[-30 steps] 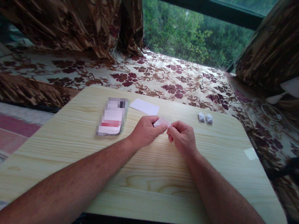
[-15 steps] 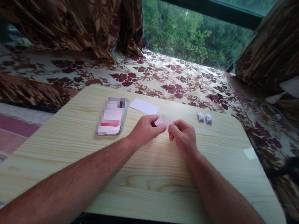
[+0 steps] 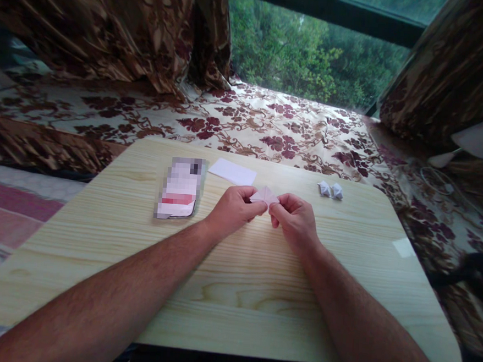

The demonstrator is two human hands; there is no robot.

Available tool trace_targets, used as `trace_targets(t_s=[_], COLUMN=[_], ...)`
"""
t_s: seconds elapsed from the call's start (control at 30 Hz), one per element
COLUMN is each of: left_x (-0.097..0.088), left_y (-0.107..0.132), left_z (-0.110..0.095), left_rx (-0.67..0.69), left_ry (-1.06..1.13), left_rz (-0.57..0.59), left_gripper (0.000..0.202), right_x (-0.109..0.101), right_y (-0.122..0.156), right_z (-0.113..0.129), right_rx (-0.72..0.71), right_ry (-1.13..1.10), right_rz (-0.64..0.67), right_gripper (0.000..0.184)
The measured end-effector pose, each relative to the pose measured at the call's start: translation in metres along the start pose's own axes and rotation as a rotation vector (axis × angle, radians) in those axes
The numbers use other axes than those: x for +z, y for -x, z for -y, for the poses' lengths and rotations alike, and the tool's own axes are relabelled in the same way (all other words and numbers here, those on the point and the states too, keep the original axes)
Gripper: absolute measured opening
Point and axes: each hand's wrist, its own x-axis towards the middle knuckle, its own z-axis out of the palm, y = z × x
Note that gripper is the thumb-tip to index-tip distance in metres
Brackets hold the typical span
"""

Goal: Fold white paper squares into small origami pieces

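Between my hands is a small folded piece of pale paper (image 3: 266, 195), with crease lines meeting near its middle. My left hand (image 3: 238, 205) pinches its left corner between thumb and fingers. At the right corner, my right hand (image 3: 294, 211) is closed on the same paper, the thumb lying on top. The fingers under the paper are partly hidden. Just behind my left hand lies a flat white sheet of paper (image 3: 233, 171). Two small folded white paper shapes (image 3: 330, 190) sit side by side to the right, beyond my right hand.
A phone (image 3: 179, 189), partly blurred out, lies on the left of the light wooden table (image 3: 234, 291). A whitish square patch (image 3: 403, 247) is near the table's right edge. Floral cloth (image 3: 279, 117) covers the ledge behind, below a window between brown curtains (image 3: 152, 31).
My right thumb has shifted slightly left onto the folded paper, and the paper's right side now shows flatter and more evenly spread. My left hand has barely moved.
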Motion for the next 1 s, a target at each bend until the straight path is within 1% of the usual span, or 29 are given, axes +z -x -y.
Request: trace_targets(t_s=[0.13, 0.27, 0.47, 0.63, 0.83, 1.0], left_x=[-0.0001, -0.0002, 0.0002, 0.0006, 0.0009, 0.0013], left_y=[-0.0003, -0.0007, -0.0005, -0.0004, -0.0004, -0.0003], left_z=[-0.0009, -0.0021, -0.0017, -0.0010, 0.0008, 0.0016], left_rx=[0.024, 0.049, 0.047, 0.052, 0.062, 0.080], left_ry=[-0.005, 0.020, 0.018, 0.002, -0.014, -0.044], left_rz=[-0.005, 0.001, -0.011, -0.031, -0.029, -0.023], left_gripper=[0.015, 0.020, 0.026, 0.025, 0.024, 0.024], right_x=[0.0009, 0.0020, 0.0020, 0.0023, 0.0019, 0.0012], right_y=[-0.0001, -0.0005, -0.0006, -0.0002, -0.0006, -0.0001], right_z=[0.0015, 0.0023, -0.0001, -0.0019, -0.0014, -0.0005], right_rx=[-0.002, -0.002, -0.017, -0.017, -0.021, 0.004], right_ry=[-0.006, 0.012, 0.048, 0.055, 0.059, 0.052], right_rz=[-0.006, -0.011, -0.006, 0.005, 0.005, 0.002], right_gripper=[0.013, 0.015, 0.016, 0.013, 0.012, 0.014])
